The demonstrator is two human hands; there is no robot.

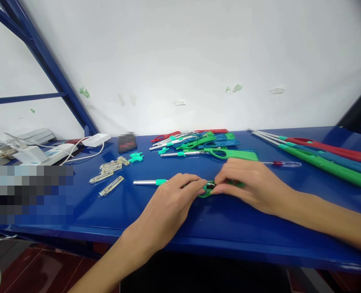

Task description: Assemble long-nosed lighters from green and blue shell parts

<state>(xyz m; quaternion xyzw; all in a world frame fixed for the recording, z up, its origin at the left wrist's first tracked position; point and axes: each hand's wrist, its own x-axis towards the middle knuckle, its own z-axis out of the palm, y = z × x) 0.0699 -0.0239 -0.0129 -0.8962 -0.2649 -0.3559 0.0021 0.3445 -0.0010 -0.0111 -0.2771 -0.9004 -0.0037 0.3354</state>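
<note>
On the blue table lies a green long-nosed lighter (144, 182), its metal tube and teal collar pointing left. My left hand (172, 203) is closed over its middle, thumb and fingers pinching near the green trigger loop. My right hand (254, 183) pinches the green handle just to the right, its fingertips close to the left ones. Between the hands a small dark part and thin wire show inside the handle. Most of the handle is hidden under my fingers. Left of the tube lie several clear lighter inserts (111, 186) and teal plastic pieces (136, 157).
Behind my hands is a pile of opened red, blue and green lighter parts (199, 140). A screwdriver (286, 164) lies past my right hand. Whole-looking lighters (324, 162) rest at the right. White cables and a power strip (58, 152) occupy the left.
</note>
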